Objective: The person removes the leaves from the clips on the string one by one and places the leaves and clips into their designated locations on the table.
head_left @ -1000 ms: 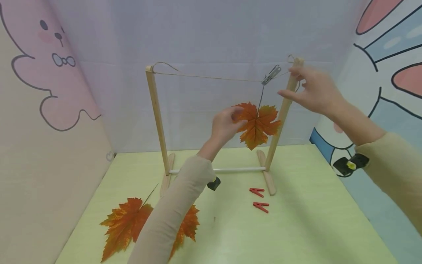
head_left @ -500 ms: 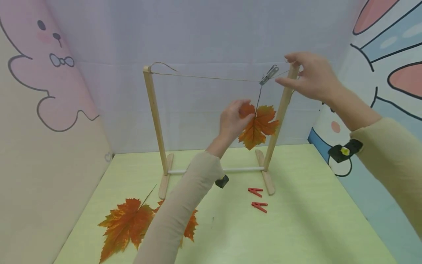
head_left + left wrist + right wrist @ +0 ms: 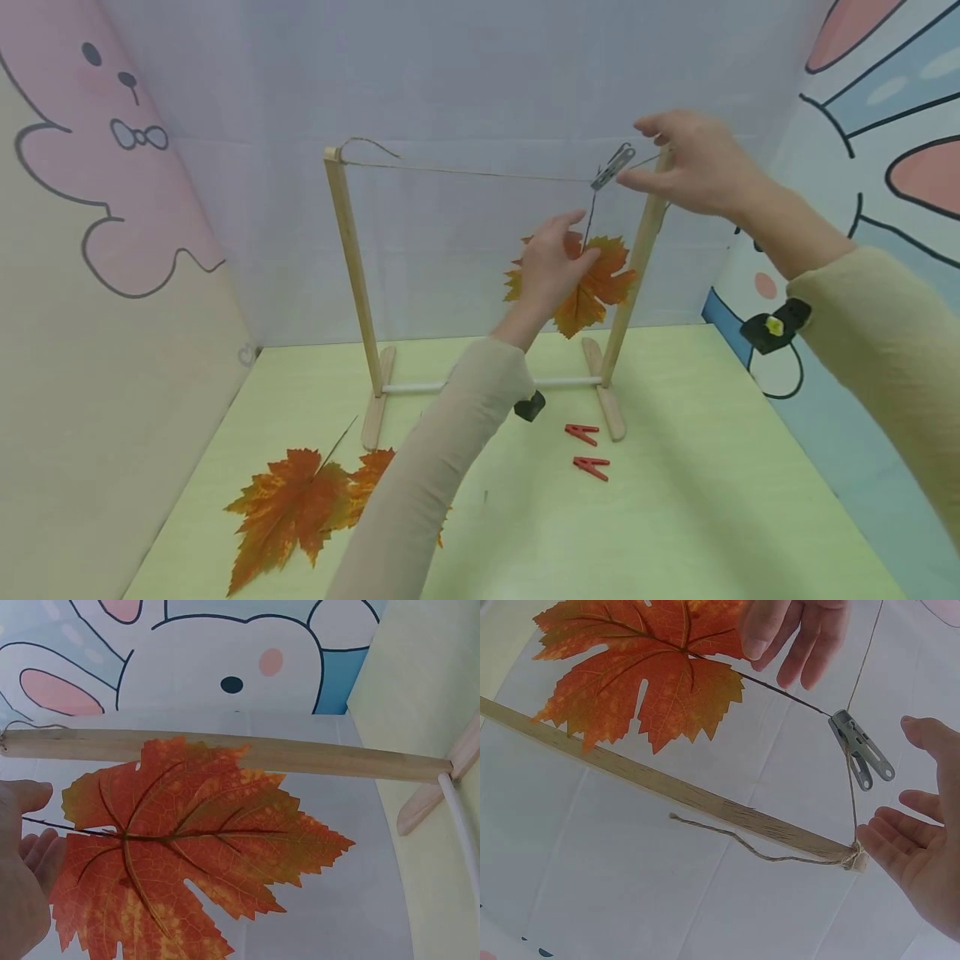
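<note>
An orange maple leaf hangs by its dark stem from a grey metal clothespin, which grips the twine. My left hand is in front of the leaf's left side, thumb and fingers apart on either side of the stem in the left wrist view. Beside the clothespin, my right hand has its fingers spread, with a gap to the clip in the right wrist view. Neither hand holds anything.
A wooden frame carries the twine between two posts. On the table lie two red clothespins at centre right. More maple leaves lie at front left, partly hidden by my left sleeve.
My left hand has moved right and up across the hanging leaf toward its stem. My right hand has shifted left, closer to the clothespin. The leaf stays hanging.
</note>
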A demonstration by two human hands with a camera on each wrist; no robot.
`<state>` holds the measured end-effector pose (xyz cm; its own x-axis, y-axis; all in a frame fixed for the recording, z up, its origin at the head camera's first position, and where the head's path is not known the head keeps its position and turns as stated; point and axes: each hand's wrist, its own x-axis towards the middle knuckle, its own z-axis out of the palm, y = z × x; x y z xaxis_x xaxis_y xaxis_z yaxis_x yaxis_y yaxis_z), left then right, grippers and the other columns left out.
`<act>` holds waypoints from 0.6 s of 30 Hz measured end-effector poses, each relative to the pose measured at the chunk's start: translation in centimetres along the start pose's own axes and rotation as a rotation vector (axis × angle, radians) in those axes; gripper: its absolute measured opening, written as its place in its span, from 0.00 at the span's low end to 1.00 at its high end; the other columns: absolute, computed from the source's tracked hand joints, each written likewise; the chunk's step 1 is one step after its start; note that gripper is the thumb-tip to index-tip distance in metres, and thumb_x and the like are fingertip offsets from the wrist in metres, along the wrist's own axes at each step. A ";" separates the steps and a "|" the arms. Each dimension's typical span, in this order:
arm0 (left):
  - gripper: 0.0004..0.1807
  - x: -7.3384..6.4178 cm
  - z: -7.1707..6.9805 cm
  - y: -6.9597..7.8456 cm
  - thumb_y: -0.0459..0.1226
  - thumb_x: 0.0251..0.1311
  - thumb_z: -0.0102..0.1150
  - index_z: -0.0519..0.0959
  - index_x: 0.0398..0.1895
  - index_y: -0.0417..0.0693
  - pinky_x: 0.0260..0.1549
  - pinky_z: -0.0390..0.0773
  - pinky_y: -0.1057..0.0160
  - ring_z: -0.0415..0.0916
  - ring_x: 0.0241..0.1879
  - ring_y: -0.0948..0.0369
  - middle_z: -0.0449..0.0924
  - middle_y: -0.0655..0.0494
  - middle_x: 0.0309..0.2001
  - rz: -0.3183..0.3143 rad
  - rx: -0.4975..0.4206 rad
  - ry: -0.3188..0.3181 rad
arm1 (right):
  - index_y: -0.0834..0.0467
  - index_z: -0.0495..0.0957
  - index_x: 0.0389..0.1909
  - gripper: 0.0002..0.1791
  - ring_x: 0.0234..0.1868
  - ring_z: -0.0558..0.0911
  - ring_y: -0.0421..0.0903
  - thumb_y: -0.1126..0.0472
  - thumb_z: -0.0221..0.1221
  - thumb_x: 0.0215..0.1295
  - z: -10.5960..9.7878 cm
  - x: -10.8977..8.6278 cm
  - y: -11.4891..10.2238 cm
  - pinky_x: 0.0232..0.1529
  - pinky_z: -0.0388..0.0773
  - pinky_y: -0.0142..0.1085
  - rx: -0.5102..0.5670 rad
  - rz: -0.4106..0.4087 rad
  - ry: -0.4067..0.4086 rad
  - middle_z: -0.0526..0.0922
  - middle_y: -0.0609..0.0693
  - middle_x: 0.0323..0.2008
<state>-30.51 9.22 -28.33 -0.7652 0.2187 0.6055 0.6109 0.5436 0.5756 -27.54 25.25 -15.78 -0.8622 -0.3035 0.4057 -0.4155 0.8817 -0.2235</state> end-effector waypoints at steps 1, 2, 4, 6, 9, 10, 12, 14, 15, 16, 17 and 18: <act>0.27 0.1 0.1 0.1 0.39 0.53 0.63 0.71 0.57 0.46 0.46 0.71 0.72 0.73 0.50 0.63 0.73 0.55 0.55 0.003 -0.001 0.004 | 0.68 0.59 0.63 0.34 0.54 0.68 0.64 0.53 0.55 0.61 0.1 0.0 0.1 0.48 0.69 0.55 -0.001 0.001 -0.001 0.66 0.67 0.58; 0.26 0.2 0.2 0.2 0.39 0.53 0.62 0.71 0.58 0.46 0.44 0.71 0.73 0.74 0.48 0.63 0.74 0.55 0.55 0.009 0.007 0.008 | 0.68 0.58 0.63 0.34 0.55 0.67 0.63 0.53 0.55 0.62 0.1 0.1 0.1 0.49 0.69 0.55 0.002 0.004 -0.004 0.65 0.67 0.59; 0.26 0.2 0.4 0.5 0.39 0.54 0.62 0.71 0.58 0.46 0.38 0.72 0.75 0.75 0.47 0.64 0.75 0.56 0.54 0.019 0.018 0.018 | 0.67 0.58 0.64 0.34 0.54 0.68 0.64 0.53 0.54 0.62 0.2 0.2 0.2 0.49 0.68 0.55 0.014 0.013 -0.011 0.65 0.67 0.59; 0.25 0.3 0.5 0.7 0.37 0.54 0.61 0.71 0.57 0.45 0.28 0.71 0.75 0.76 0.45 0.64 0.76 0.55 0.52 0.023 0.014 0.041 | 0.67 0.58 0.64 0.34 0.54 0.68 0.64 0.52 0.53 0.63 0.3 0.3 0.2 0.50 0.69 0.55 0.020 0.022 -0.020 0.65 0.68 0.59; 0.24 0.4 0.7 0.9 0.37 0.55 0.61 0.72 0.57 0.45 0.23 0.67 0.75 0.77 0.41 0.64 0.78 0.55 0.49 0.002 0.005 0.077 | 0.68 0.57 0.64 0.34 0.53 0.69 0.65 0.52 0.53 0.63 0.5 0.5 0.2 0.50 0.69 0.55 0.031 0.031 -0.030 0.65 0.68 0.58; 0.24 0.5 0.7 0.9 0.36 0.55 0.60 0.72 0.57 0.45 0.23 0.67 0.75 0.78 0.40 0.64 0.79 0.54 0.49 -0.009 -0.008 0.086 | 0.68 0.57 0.64 0.34 0.52 0.70 0.65 0.52 0.53 0.63 0.5 0.6 0.2 0.49 0.69 0.55 0.030 0.031 -0.030 0.65 0.68 0.58; 0.23 0.6 0.8 1.0 0.36 0.55 0.60 0.72 0.56 0.45 0.24 0.69 0.76 0.79 0.36 0.63 0.79 0.54 0.48 -0.021 -0.014 0.097 | 0.68 0.56 0.65 0.34 0.53 0.69 0.65 0.52 0.53 0.64 0.6 0.7 0.3 0.50 0.69 0.55 0.036 0.032 -0.035 0.65 0.69 0.58; 0.23 0.7 0.9 1.0 0.36 0.55 0.60 0.72 0.56 0.45 0.26 0.70 0.77 0.79 0.35 0.63 0.79 0.55 0.48 -0.024 -0.009 0.099 | 0.67 0.55 0.65 0.34 0.54 0.69 0.64 0.53 0.53 0.64 0.6 0.8 0.2 0.51 0.68 0.54 0.049 0.037 -0.040 0.65 0.69 0.58; 0.22 0.7 1.0 1.0 0.37 0.56 0.59 0.72 0.56 0.45 0.26 0.70 0.77 0.79 0.35 0.63 0.79 0.56 0.49 -0.026 0.001 0.099 | 0.67 0.55 0.65 0.34 0.55 0.68 0.64 0.53 0.53 0.64 0.7 0.8 0.2 0.51 0.68 0.54 0.058 0.041 -0.041 0.65 0.68 0.58; 0.22 0.7 1.0 1.1 0.37 0.56 0.59 0.73 0.55 0.45 0.26 0.70 0.76 0.79 0.35 0.64 0.79 0.56 0.48 -0.026 0.015 0.100 | 0.67 0.55 0.65 0.34 0.55 0.68 0.64 0.53 0.53 0.64 0.7 0.9 0.3 0.51 0.68 0.54 0.064 0.043 -0.043 0.65 0.68 0.58; 0.22 0.7 1.1 1.1 0.38 0.56 0.59 0.73 0.55 0.46 0.26 0.70 0.76 0.79 0.36 0.64 0.79 0.57 0.48 -0.026 0.028 0.102 | 0.67 0.55 0.65 0.34 0.56 0.67 0.64 0.53 0.53 0.64 0.8 0.9 0.3 0.51 0.68 0.55 0.071 0.045 -0.043 0.65 0.68 0.58; 0.22 0.7 1.1 1.1 0.39 0.56 0.60 0.73 0.55 0.46 0.25 0.69 0.76 0.79 0.37 0.65 0.79 0.58 0.48 -0.028 0.037 0.104 | 0.67 0.55 0.65 0.34 0.56 0.67 0.63 0.54 0.53 0.64 0.8 0.9 0.3 0.51 0.68 0.55 0.080 0.047 -0.042 0.64 0.68 0.58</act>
<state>-30.59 10.88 -27.89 -0.7557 0.1186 0.6441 0.5799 0.5783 0.5739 -28.67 24.93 -16.21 -0.8918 -0.2790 0.3561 -0.3949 0.8641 -0.3120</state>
